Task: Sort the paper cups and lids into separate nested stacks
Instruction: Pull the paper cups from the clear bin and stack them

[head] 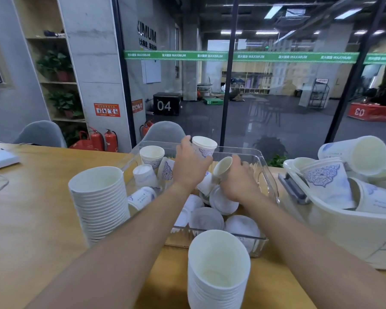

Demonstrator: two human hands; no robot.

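Head view: each hand's (191, 162) (239, 179) grip around a cup (204, 146) (222, 167).

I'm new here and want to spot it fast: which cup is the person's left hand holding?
Find the clear plastic bin in the middle of the wooden table. Above its far edge, the left hand grips one upright paper cup with a blue pattern. Unlike the cups below, it is raised clear of the pile.

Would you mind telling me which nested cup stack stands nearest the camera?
The stack at the bottom centre, before the clear bin; the other stands left.
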